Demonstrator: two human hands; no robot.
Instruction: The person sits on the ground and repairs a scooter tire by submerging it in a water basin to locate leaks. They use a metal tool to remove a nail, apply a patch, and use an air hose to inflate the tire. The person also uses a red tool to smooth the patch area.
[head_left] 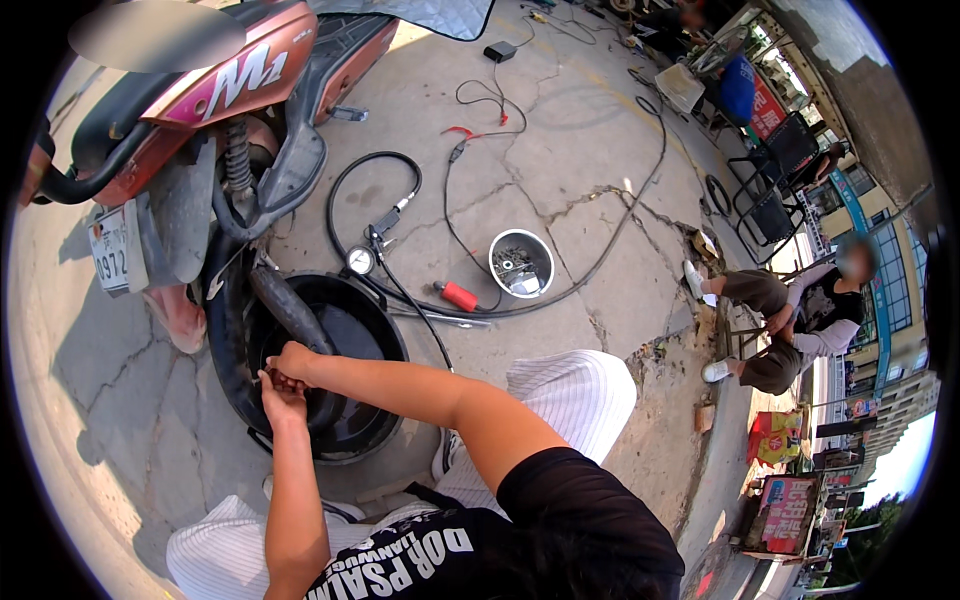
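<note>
Under hands (293,364): black basin (381,318), rubber tube (288,308) | rightward: bowl (543,262), small bits (512,255)

I'm at an open-air repair spot, basically: scooter (235,85) right here, air hose (332,205) with a gauge (360,261), bowl (545,262) of small parts (514,255), all on cracked concrete (590,155).

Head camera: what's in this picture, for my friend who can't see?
A person's left hand and right hand meet at a dark tube over a black tub; a red scooter is at upper left, a gauge and bowl nearby.
</note>
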